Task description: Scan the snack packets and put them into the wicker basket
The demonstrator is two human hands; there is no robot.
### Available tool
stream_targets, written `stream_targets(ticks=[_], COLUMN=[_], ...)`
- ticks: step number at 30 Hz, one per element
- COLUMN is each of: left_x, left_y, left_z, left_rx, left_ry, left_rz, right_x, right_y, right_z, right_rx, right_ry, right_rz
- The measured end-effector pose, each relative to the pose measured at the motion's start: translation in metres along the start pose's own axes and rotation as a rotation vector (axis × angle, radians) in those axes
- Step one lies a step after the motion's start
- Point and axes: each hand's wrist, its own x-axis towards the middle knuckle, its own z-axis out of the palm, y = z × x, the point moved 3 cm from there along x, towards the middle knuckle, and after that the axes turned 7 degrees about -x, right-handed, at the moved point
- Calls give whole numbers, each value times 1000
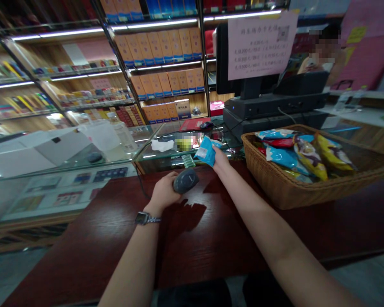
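My left hand (165,189), with a watch (143,218) on its wrist, is closed round a dark grey barcode scanner (186,181) above the brown table (121,238). The scanner's head points to the right. Farther forward, my right hand (220,157) grips a blue snack bag (207,151) and holds it near the edge of the glass counter. To the right of my right forearm stands a wicker basket (284,197) with several blue, yellow and red snack bags (309,157) in it.
Behind the basket stands a black cash register (259,104) with a paper sign (262,47) on its screen. A glass counter (141,155) with a white box (48,147) runs along the left. Stocked shelves (166,64) fill the back, and a person (326,59) is at the far right.
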Motion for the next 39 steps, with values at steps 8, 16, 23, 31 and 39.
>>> stream_targets(ticks=[8,16,23,31,39], left_x=[2,2,2,1,-1], left_y=[0,6,4,4,7], left_z=[1,-1,-1,-7,-17], left_rx=[-2,-13,-36,-116,-222], left_ry=[-10,-29,-16,62,85], left_rz=[19,20,23,78,142], right_x=[-90,-107,-106,-98,-103], right_y=[-200,-239,-228,-165,-42], right_z=[-36,-119,-79,-4,-7], right_rx=[-794,-1232,-1173,-1212,-1507], right_ry=[368,868,286,-164,-413], right_rz=[-964,-739,-946,-1078,-1031])
